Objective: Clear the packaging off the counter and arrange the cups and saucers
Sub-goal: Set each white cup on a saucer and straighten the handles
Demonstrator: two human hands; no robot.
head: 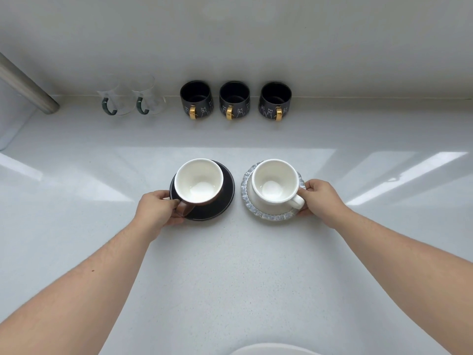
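A brown cup (199, 181) with a white inside stands on a black saucer (225, 198) at the middle of the white counter. My left hand (158, 210) grips that saucer's left edge, beside the cup's brown handle. To the right, a white cup (275, 183) sits on a grey-blue ruffled saucer (247, 188). My right hand (321, 197) holds that saucer's right edge, next to the cup's handle. Both cups are upright and empty.
Along the back wall stand three black mugs (234, 99) with gold handles and two clear glass cups (128, 98) with dark green handles. A grey metal bar (28, 84) slants in at the far left. A white rounded rim (273, 349) shows at the bottom edge.
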